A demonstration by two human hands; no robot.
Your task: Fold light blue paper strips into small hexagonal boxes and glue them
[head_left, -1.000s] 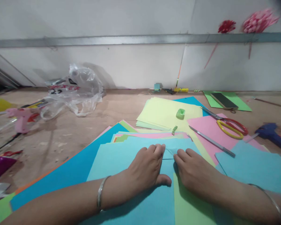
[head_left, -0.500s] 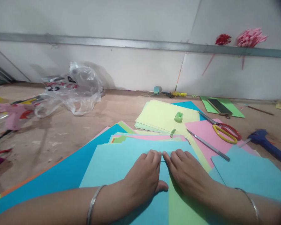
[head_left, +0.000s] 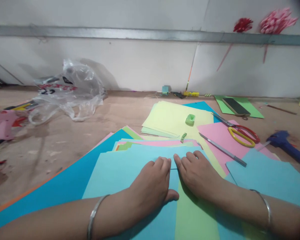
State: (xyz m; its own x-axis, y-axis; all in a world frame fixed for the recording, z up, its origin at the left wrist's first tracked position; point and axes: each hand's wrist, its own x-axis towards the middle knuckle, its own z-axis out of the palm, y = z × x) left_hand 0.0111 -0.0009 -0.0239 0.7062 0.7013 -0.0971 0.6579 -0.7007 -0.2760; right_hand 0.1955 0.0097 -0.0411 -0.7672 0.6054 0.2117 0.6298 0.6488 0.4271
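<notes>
Both hands meet over a sheet of light blue paper (head_left: pixel 130 166) on a stack of coloured sheets. My left hand (head_left: pixel 152 181) has its fingers curled together at a folded edge, the thumb sticking out to the right. Just beside it, my right hand (head_left: pixel 197 171) presses its bent fingertips on the same edge; a narrow gap separates the two hands. A short dark line of the fold shows in that gap. Below the hands, a light green sheet (head_left: pixel 190 216) shows next to the blue one. The fingertips' undersides are hidden.
To the right lie scissors (head_left: pixel 241 133), a grey cutter-like tool (head_left: pixel 225 150), a blue glue gun (head_left: pixel 288 145) and a phone (head_left: pixel 236 106). A pink glue gun (head_left: pixel 5 125) and a plastic bag (head_left: pixel 70 91) are at left. A pale yellow sheet (head_left: pixel 165 116) lies behind the stack.
The camera view has tilted down slightly and shifted. Both hands stay at the folded edge, the right fingertips a little farther from the left, so the gap has widened slightly.
</notes>
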